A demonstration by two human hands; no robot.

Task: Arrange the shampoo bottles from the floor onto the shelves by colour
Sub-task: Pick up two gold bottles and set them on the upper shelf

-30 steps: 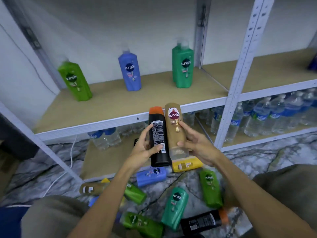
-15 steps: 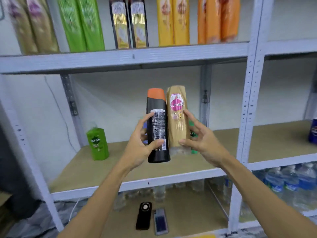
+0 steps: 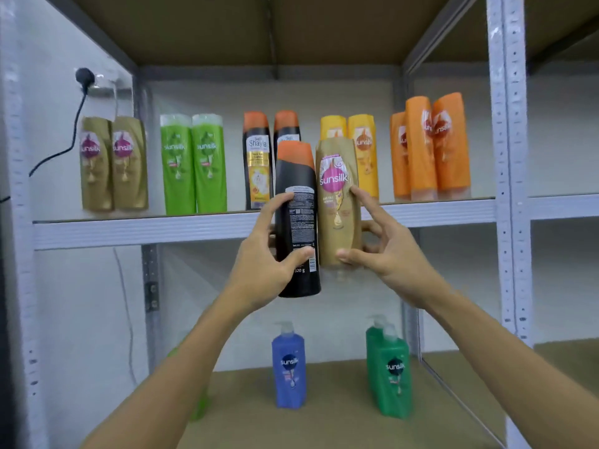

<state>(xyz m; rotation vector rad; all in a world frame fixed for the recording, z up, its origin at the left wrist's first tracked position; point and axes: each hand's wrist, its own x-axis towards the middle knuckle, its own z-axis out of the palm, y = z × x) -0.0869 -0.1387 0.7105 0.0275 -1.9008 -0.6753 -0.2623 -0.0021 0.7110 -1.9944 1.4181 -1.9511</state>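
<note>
Head view: the left hand (image 3: 262, 257) gripped a black bottle (image 3: 297, 218) w/ orange cap, thumb and fingers curled round it, back label to camera. The right hand (image 3: 385, 251) pinched a gold bottle (image 3: 338, 202), touching the black one at its 3 o'clock. Both were upright, in front of the upper shelf (image 3: 146, 228), where bottles stood grouped by colour: gold pair (image 3: 113, 163) at 9 o'clock, then green pair (image 3: 193, 163), orange group (image 3: 431, 147) at 3 o'clock. At 6 o'clock, on the lower shelf (image 3: 340, 426), stood a blue pump bottle (image 3: 289, 367) & a green pump bottle (image 3: 390, 374).
</note>
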